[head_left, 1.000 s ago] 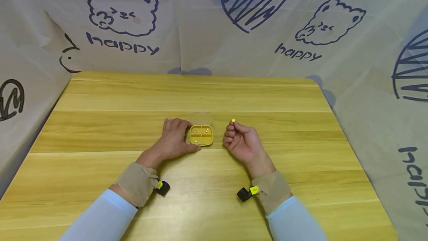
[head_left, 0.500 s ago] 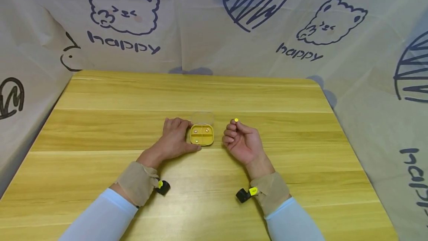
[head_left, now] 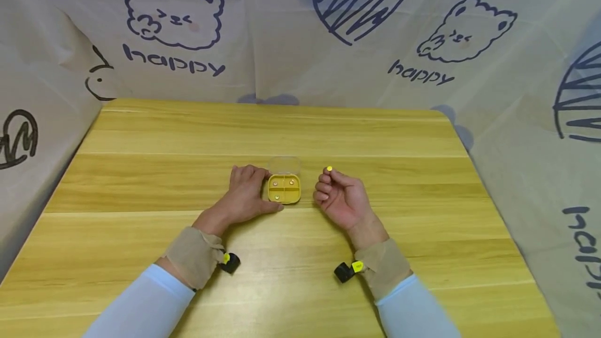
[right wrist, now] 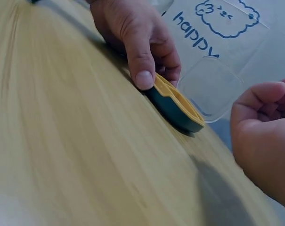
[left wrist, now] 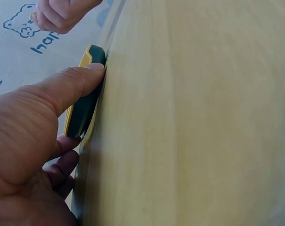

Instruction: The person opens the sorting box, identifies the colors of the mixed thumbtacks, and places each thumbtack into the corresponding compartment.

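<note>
A small pill box (head_left: pixel 284 189) lies on the table, with yellow dividers inside and a dark green outer wall (right wrist: pixel 173 112). Its clear lid (right wrist: pixel 212 89) stands open at the back. Small round pieces sit one each in the two far compartments and the near left one. My left hand (head_left: pixel 246 194) grips the box from its left side, thumb (left wrist: pixel 81 82) on the near wall and fingers behind. To the right of the box, my right hand (head_left: pixel 343 197) pinches a small yellow round piece (head_left: pixel 329 168) between thumb and forefinger, above the table. That piece is hidden in the right wrist view.
The wooden table (head_left: pixel 300 286) stretches around both hands. A white cloth (head_left: pixel 281 56) with drawn bears and hearts hangs behind it and along the sides. Each wrist wears a wrapped band with a small black camera (head_left: pixel 344 272).
My right hand shifts very slightly to the right and partly back, still pinching the yellow piece. The left hand keeps its grip on the pill box.
</note>
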Available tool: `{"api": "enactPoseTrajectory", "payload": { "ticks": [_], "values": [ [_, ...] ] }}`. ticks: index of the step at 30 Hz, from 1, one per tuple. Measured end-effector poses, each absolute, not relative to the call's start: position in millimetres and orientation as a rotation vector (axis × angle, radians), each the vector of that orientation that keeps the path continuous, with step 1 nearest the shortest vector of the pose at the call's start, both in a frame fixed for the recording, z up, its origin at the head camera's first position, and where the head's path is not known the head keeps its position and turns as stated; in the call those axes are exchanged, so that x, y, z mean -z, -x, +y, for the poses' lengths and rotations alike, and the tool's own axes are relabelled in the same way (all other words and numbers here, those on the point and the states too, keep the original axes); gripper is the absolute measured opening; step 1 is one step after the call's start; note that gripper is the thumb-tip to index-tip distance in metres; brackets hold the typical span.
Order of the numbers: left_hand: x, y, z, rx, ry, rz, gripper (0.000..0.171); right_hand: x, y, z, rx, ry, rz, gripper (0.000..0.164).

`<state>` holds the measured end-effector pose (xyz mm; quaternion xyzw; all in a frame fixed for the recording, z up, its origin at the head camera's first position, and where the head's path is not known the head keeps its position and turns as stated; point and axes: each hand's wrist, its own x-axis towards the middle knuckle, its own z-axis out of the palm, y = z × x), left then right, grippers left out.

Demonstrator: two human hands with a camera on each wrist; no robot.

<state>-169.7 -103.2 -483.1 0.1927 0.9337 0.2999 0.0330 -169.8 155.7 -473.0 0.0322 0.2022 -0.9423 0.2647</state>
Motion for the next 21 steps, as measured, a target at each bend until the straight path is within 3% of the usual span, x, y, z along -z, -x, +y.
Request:
{"api": "enactPoseTrajectory", "payload": {
  "ticks": [6,14,21],
  "values": [
    [481.7,169.0,-101.7,-0.920,-0.593,2.869,0.078,463.6,173.4,150.3,2.438,-0.168,1.171,0.012],
    [484.1,170.1,-102.3,-0.922,-0.588,2.879,0.078,461.8,176.0,134.4,2.060,-0.126,1.880,0.036],
    [485.1,170.2,-102.3,-0.917,-0.600,2.885,0.078,461.9,176.5,126.9,1.809,-0.060,2.199,0.024]
  ]
}}
